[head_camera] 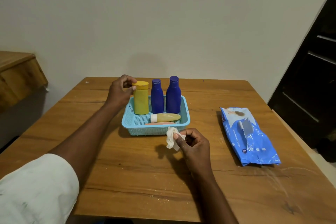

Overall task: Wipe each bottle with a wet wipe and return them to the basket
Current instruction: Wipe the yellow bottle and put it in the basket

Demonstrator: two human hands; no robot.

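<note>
Yellow bottle upright in the light-blue basket, back left corner, pinched at its cap by the left hand. Beside it two blue bottles, also upright; in front, a small yellowish bottle lying flat (white cap leftward). Crumpled white wipe pinched in the right hand, just before the basket. Blue wipes pack well to the right on the wooden counter.
</note>
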